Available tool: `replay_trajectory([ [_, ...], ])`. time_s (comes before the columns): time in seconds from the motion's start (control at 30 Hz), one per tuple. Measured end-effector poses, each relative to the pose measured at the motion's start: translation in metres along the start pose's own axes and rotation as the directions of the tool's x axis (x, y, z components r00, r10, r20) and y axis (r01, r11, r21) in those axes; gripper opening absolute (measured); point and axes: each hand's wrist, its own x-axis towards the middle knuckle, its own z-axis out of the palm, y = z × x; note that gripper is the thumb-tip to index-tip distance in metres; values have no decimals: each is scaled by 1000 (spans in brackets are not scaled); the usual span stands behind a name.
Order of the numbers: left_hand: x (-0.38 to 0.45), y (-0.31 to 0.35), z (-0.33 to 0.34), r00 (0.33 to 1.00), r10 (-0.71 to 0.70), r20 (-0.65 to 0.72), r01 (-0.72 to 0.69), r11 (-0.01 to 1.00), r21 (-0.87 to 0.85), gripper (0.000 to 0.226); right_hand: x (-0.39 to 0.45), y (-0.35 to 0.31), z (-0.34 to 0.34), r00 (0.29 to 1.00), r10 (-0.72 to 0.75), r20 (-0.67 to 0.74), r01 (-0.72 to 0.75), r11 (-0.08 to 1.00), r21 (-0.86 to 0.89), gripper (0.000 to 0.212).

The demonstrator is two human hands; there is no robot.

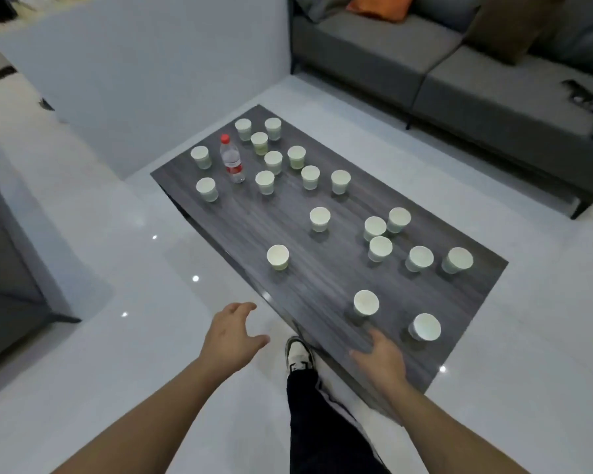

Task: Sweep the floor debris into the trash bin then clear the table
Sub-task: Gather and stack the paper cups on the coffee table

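While both hands are held out with fingers relaxed and grasping nothing, the left hand [231,333] is seen over the floor, the right hand [382,359] over the dark worktop [322,268]. Paper cups [366,302] and a water bottle [231,159] are scattered upright on it.

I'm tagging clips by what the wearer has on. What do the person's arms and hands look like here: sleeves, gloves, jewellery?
Both forearms are bare up to the bottom edge of the picture: no sleeves show. The left hand and right hand wear no gloves, and no watch, ring or bracelet can be seen. Below them show a black trouser leg and a black-and-white sneaker.
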Motion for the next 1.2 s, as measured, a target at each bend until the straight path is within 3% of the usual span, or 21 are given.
replay_trajectory([
  [0.1,56,-3,2,995,-69,72,66,997,46,73,58,-20,2,994,109,-16,-110,994,-17,66],
  [0.23,137,3,10,993,-63,103,51,992,111,74,124,-34,8,976,199,-90,-208,972,-112,76],
  [0.43,240,7,46,991,90,101,-113,960,255,83,182,-27,48,948,294,-123,-307,946,-106,92],
  [0.57,308,1,76,965,155,212,-225,903,365,99,198,-26,77,913,307,-267,-326,945,-26,70],
  [0.67,343,1,90,931,176,321,-284,900,330,85,201,-27,89,890,315,-329,-324,945,28,49],
  [0.77,359,19,88,935,296,196,-334,921,199,67,198,-33,94,859,380,-342,-355,925,136,49],
  [0.9,378,74,71,849,528,-4,-527,849,46,68,199,-68,78,745,377,-550,-230,920,318,60],
  [1.0,401,111,65,803,596,-29,-594,803,40,75,220,-93,44,590,352,-726,-89,923,375,66],
  [1.07,416,125,66,762,647,-7,-645,761,74,78,242,-98,15,512,288,-809,-29,947,319,68],
  [1.13,430,130,72,732,678,66,-679,720,146,80,267,-96,-9,537,240,-809,-54,967,250,70],
  [1.2,439,126,81,705,689,172,-707,663,246,81,292,-91,-21,636,228,-737,-127,973,192,70],
])
